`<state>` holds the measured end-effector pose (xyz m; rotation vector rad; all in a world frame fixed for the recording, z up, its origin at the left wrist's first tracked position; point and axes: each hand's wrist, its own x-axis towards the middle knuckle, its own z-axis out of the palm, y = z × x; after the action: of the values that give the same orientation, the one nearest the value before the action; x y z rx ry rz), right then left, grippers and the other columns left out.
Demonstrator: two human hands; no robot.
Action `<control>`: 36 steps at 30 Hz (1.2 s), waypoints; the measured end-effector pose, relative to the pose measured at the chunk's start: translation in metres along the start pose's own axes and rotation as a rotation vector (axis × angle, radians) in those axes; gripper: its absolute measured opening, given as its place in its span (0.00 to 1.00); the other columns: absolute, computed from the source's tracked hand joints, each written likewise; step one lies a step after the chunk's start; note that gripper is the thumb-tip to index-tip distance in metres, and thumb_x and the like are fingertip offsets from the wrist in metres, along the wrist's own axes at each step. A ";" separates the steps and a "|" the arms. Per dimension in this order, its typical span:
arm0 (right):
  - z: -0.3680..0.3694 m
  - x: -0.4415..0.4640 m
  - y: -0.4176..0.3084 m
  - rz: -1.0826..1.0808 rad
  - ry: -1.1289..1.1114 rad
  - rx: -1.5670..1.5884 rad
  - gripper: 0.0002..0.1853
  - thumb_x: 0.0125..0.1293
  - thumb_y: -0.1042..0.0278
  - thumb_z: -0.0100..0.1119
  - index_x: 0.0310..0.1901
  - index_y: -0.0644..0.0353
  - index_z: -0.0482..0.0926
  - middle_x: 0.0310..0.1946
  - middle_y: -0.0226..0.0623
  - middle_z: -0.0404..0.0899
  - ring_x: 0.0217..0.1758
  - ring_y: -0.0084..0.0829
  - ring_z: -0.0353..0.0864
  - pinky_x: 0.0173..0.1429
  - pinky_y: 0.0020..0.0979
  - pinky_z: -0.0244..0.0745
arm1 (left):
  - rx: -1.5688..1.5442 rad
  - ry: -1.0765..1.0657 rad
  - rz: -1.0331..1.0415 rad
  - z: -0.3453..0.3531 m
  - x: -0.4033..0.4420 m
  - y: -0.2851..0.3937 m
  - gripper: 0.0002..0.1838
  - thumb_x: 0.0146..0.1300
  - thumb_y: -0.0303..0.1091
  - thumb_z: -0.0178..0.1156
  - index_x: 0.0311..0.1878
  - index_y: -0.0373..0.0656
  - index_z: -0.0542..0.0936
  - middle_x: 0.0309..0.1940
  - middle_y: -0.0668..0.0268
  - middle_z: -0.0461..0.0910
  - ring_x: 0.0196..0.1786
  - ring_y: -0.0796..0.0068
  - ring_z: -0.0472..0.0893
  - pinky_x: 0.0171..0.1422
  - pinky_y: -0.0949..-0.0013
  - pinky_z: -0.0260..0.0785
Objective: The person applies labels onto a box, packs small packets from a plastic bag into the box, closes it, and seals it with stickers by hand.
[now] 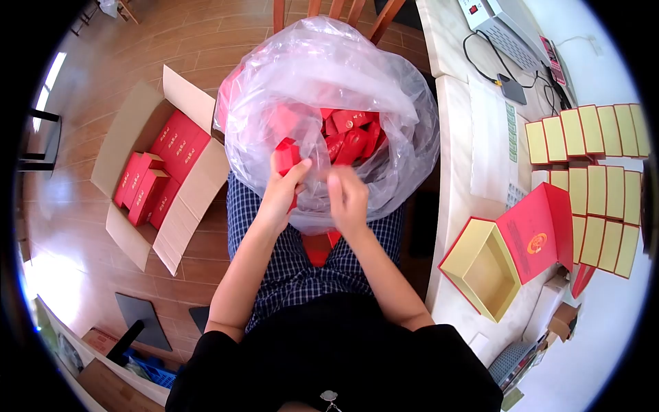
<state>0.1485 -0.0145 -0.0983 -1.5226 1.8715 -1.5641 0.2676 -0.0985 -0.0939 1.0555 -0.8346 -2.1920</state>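
My left hand [283, 184] is wrapped round a small red box [287, 155] at the near edge of a large clear plastic bag [405, 89]. To its right is my right hand [348, 198], its fingers curled with the thumb up and slightly blurred; whether it pinches anything is too unclear to tell. Inside the bag's opening lie several red packets [351, 137]. The bag rests in front of my lap, and a bit of red [317, 248] shows between my legs.
A cardboard carton [178, 233] with several red boxes [180, 145] stands on the floor at left. On the counter [449, 144] at right are an open red-and-gold box [480, 275], stacked gold-faced boxes [606, 189], a phone [511, 89] and a grey device [511, 34].
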 end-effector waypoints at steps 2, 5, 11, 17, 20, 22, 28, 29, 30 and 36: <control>0.016 0.038 0.035 0.303 0.181 0.107 0.10 0.70 0.69 0.51 0.40 0.67 0.79 0.37 0.44 0.82 0.38 0.40 0.81 0.47 0.35 0.74 | 0.024 0.038 0.030 -0.004 -0.003 0.000 0.20 0.61 0.31 0.61 0.52 0.47 0.64 0.37 0.72 0.68 0.30 0.87 0.64 0.31 0.80 0.57; 0.040 0.083 0.120 0.580 0.231 0.062 0.15 0.67 0.65 0.58 0.51 0.64 0.74 0.40 0.37 0.81 0.36 0.24 0.79 0.39 0.25 0.74 | 0.050 0.038 0.017 -0.012 -0.010 -0.004 0.20 0.60 0.28 0.60 0.53 0.47 0.64 0.38 0.71 0.69 0.30 0.87 0.64 0.31 0.80 0.57; 0.080 0.109 0.178 0.628 0.076 0.197 0.17 0.64 0.66 0.63 0.51 0.63 0.75 0.37 0.33 0.80 0.30 0.21 0.77 0.31 0.23 0.73 | -0.013 0.078 0.008 -0.009 -0.030 -0.011 0.21 0.59 0.28 0.60 0.53 0.46 0.64 0.40 0.70 0.69 0.29 0.88 0.63 0.30 0.80 0.57; 0.020 0.059 0.123 0.772 0.279 0.440 0.07 0.67 0.72 0.58 0.45 0.61 0.75 0.35 0.30 0.78 0.35 0.22 0.77 0.35 0.26 0.75 | 0.000 0.071 0.016 -0.012 -0.029 -0.017 0.22 0.61 0.31 0.60 0.56 0.43 0.64 0.36 0.69 0.70 0.28 0.86 0.64 0.31 0.79 0.58; 0.007 0.029 0.134 0.547 0.341 0.148 0.05 0.67 0.71 0.57 0.41 0.61 0.74 0.37 0.34 0.77 0.42 0.28 0.76 0.47 0.28 0.73 | 0.039 0.047 0.024 -0.003 -0.027 -0.016 0.16 0.65 0.33 0.58 0.52 0.40 0.69 0.32 0.69 0.70 0.30 0.84 0.68 0.32 0.78 0.61; -0.005 0.017 0.110 0.352 0.384 0.032 0.06 0.68 0.71 0.55 0.41 0.64 0.73 0.40 0.40 0.77 0.48 0.33 0.75 0.54 0.29 0.71 | 0.072 0.043 0.024 0.002 -0.028 -0.016 0.13 0.68 0.36 0.57 0.49 0.39 0.72 0.30 0.69 0.72 0.31 0.82 0.70 0.34 0.77 0.63; -0.047 0.004 0.053 0.244 0.306 0.365 0.06 0.73 0.70 0.50 0.42 0.63 0.74 0.41 0.32 0.78 0.45 0.23 0.76 0.54 0.25 0.69 | 0.043 0.109 0.087 0.004 -0.023 -0.011 0.16 0.68 0.39 0.57 0.53 0.40 0.72 0.38 0.65 0.76 0.38 0.77 0.76 0.41 0.73 0.70; -0.052 0.002 0.047 0.254 0.245 0.422 0.06 0.74 0.70 0.50 0.43 0.62 0.74 0.40 0.29 0.77 0.44 0.20 0.75 0.53 0.23 0.69 | 0.034 0.133 0.102 0.003 -0.023 -0.011 0.17 0.68 0.40 0.58 0.54 0.40 0.72 0.42 0.64 0.78 0.42 0.75 0.78 0.45 0.71 0.73; -0.056 0.003 0.040 0.273 0.184 0.475 0.06 0.74 0.69 0.51 0.44 0.61 0.74 0.39 0.26 0.76 0.43 0.16 0.73 0.51 0.20 0.67 | 0.066 0.104 0.090 -0.001 -0.020 -0.014 0.19 0.69 0.42 0.57 0.55 0.39 0.72 0.47 0.61 0.78 0.48 0.71 0.80 0.53 0.65 0.75; -0.027 0.010 0.018 0.336 -0.040 0.622 0.07 0.74 0.67 0.50 0.43 0.60 0.74 0.39 0.26 0.75 0.42 0.18 0.72 0.51 0.21 0.67 | 0.000 -0.149 -0.197 0.022 -0.028 -0.019 0.26 0.71 0.50 0.53 0.62 0.41 0.65 0.55 0.59 0.72 0.58 0.69 0.75 0.61 0.65 0.70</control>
<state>0.1149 -0.0104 -0.0992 -0.9072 1.3361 -1.7068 0.2601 -0.0602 -0.0836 1.0214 -0.8249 -2.4614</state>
